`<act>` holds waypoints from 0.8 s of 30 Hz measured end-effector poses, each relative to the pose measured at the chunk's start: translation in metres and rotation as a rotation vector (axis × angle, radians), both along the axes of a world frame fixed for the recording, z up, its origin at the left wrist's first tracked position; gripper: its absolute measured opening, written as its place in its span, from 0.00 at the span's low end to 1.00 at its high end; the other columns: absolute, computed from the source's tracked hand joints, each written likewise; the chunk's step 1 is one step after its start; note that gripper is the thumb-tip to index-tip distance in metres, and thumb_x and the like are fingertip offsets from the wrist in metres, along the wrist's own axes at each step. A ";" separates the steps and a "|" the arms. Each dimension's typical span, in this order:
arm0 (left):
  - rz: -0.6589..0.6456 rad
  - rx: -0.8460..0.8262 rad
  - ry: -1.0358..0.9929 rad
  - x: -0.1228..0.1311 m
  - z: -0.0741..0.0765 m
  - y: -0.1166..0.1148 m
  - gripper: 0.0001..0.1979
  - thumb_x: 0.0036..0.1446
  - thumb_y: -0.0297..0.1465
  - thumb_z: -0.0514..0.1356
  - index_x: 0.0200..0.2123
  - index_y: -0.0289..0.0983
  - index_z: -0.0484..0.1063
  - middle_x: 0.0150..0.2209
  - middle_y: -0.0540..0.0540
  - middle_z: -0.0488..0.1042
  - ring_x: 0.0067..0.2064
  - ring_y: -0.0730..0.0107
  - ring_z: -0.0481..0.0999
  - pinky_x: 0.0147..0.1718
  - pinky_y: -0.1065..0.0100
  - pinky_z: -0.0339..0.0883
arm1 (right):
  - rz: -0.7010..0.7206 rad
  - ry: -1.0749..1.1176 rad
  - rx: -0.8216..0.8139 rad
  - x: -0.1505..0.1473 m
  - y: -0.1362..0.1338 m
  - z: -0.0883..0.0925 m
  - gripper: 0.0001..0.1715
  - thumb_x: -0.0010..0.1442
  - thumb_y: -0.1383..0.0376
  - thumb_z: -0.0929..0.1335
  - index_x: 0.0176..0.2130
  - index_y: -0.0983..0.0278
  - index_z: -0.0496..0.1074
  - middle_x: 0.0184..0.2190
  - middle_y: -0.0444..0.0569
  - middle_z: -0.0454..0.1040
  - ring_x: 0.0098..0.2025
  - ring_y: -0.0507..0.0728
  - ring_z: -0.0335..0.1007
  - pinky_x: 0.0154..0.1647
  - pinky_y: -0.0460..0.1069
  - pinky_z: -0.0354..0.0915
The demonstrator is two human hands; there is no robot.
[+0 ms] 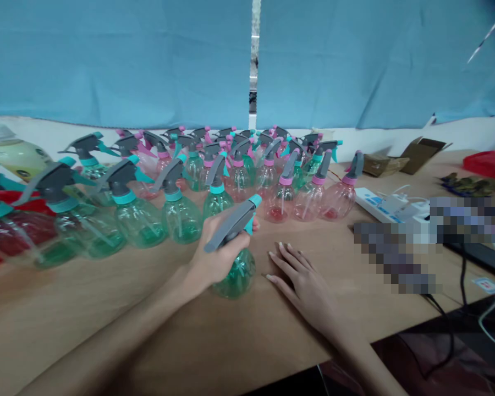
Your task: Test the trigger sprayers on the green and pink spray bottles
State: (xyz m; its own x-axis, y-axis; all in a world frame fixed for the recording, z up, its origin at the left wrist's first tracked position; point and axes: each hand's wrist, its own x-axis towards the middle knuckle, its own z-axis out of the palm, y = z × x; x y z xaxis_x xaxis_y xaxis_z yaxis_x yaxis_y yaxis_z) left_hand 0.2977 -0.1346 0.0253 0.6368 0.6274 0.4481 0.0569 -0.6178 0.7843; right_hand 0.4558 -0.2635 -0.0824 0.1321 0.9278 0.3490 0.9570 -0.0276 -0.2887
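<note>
A green spray bottle (236,276) with a grey and teal trigger head stands at the middle of the table. My left hand (218,256) is wrapped round its neck, just under the head, and hides the collar. To the right of this bottle, my right hand (301,280) lies flat on the tabletop with its fingers spread, holding nothing. Close behind the left hand is another green spray bottle (217,204). A pink spray bottle (278,204) stands beyond the right hand.
Several more green and pink spray bottles (183,220) stand in rows at the back and left of the brown table (157,313). A white power strip (375,206) with plugs and cables lies at the right. Small cardboard boxes (423,154) and a red item (489,166) sit behind it.
</note>
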 end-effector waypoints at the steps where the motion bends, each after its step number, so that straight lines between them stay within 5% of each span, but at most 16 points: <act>1: 0.003 0.000 0.005 0.000 0.000 0.000 0.06 0.47 0.28 0.54 0.29 0.39 0.70 0.28 0.51 0.71 0.30 0.69 0.68 0.27 0.68 0.61 | -0.001 0.000 -0.004 0.000 0.000 0.000 0.28 0.64 0.53 0.59 0.59 0.62 0.63 0.62 0.53 0.58 0.65 0.62 0.51 0.62 0.61 0.54; 11: 0.053 -0.094 0.005 0.003 -0.002 -0.004 0.04 0.48 0.29 0.55 0.31 0.39 0.67 0.28 0.50 0.68 0.35 0.65 0.72 0.34 0.64 0.67 | -0.005 -0.014 -0.003 0.000 0.000 0.000 0.28 0.64 0.53 0.60 0.59 0.63 0.63 0.62 0.53 0.58 0.64 0.61 0.51 0.62 0.61 0.54; 24: 0.061 -0.026 -0.003 0.004 -0.001 -0.003 0.04 0.49 0.27 0.55 0.30 0.39 0.68 0.24 0.52 0.68 0.30 0.68 0.71 0.30 0.67 0.65 | -0.008 0.023 0.005 0.000 0.000 0.001 0.27 0.64 0.53 0.60 0.59 0.61 0.63 0.62 0.52 0.59 0.64 0.62 0.51 0.62 0.62 0.54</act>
State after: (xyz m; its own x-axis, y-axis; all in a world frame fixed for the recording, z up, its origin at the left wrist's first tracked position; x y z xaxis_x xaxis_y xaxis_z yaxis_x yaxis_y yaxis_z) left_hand 0.3014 -0.1375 0.0239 0.5958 0.6765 0.4329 0.0910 -0.5924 0.8005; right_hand 0.4553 -0.2635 -0.0819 0.1471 0.9248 0.3507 0.9500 -0.0333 -0.3104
